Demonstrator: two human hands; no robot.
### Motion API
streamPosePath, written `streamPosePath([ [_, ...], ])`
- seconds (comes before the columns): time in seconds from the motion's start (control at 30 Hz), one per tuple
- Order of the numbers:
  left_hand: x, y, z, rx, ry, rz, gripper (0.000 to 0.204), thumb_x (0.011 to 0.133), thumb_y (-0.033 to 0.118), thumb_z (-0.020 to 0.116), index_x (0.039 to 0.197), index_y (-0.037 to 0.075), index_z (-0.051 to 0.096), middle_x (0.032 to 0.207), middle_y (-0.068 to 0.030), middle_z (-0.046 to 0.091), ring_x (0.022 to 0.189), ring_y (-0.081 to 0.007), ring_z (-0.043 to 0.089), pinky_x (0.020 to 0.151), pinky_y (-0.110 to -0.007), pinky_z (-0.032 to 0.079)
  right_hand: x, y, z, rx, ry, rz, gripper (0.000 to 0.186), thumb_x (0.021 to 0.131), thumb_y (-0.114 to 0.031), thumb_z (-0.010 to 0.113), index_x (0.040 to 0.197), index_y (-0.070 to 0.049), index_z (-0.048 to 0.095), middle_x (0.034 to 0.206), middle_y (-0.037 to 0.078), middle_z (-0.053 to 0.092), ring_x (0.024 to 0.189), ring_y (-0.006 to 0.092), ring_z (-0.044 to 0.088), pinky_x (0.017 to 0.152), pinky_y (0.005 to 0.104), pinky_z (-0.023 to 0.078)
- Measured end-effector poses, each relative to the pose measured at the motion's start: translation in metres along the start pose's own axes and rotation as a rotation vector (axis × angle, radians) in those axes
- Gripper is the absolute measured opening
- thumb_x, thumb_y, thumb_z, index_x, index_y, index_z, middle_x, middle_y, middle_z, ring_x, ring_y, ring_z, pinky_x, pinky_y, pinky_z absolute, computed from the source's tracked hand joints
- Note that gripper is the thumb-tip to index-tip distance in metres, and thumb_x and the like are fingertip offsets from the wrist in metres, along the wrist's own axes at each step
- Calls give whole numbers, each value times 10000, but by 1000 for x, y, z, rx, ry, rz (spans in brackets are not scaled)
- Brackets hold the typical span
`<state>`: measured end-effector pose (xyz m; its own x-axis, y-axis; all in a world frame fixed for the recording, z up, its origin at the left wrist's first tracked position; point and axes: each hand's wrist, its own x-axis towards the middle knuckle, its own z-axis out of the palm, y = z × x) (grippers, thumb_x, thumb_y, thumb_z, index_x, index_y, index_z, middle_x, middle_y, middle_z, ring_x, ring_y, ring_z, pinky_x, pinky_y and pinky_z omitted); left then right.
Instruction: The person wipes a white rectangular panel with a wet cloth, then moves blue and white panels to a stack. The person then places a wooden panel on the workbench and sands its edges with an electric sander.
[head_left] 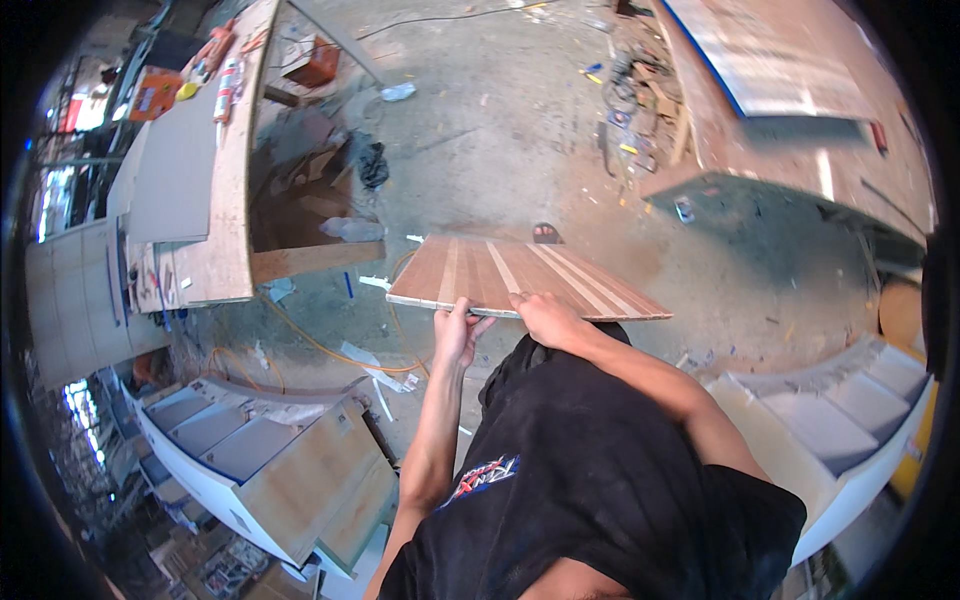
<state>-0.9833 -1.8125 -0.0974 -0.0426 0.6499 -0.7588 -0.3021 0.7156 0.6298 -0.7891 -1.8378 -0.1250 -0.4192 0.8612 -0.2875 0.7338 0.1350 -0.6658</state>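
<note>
A flat wooden board [478, 272] with reddish-brown and pale stripes is held out in front of my body, its near edge toward me. My left hand [458, 334] grips that edge from below, left of its middle, with the thumb up against it. Close by on the right, my right hand [546, 318] is closed over the same edge, fingers lying at the top face. The undersides of the fingers and of the board are hidden. Beyond the board's far edge, part of a sandalled foot [546, 233] shows on the floor.
A workbench [232, 200] with grey sheets and sealant tubes stands at left. Another large table [740, 165] is at right. White cabinet carcasses [300, 480] [830, 430] flank me. An orange cord [320, 345], plastic scraps and wood offcuts [660, 100] litter the concrete floor.
</note>
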Motion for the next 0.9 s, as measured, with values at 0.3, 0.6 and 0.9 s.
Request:
streamPosePath([
  [0.3,94,172,45,-83,69,149,211,917,90,543,897,-111,602,877,-140,646,750,-216,709,687,-358,653,195,-10,-141,-37,-209,-95,407,829,34,559,1235,46,589,1194,253,648,1055,435,650,878,501,537],
  [0.6,280,313,87,-13,-27,83,182,924,102,545,908,-74,591,828,-109,625,656,-169,668,664,-372,654,377,19,-239,-40,-155,59,439,829,35,552,1268,39,578,1191,268,645,1048,458,645,880,526,528],
  [0.9,433,496,217,166,-372,-92,273,974,172,536,1116,-61,549,1000,-115,618,845,-253,691,766,-378,630,526,42,-405,142,-20,445,497,838,36,512,1321,-38,600,1032,306,678,1021,493,638,915,569,494],
])
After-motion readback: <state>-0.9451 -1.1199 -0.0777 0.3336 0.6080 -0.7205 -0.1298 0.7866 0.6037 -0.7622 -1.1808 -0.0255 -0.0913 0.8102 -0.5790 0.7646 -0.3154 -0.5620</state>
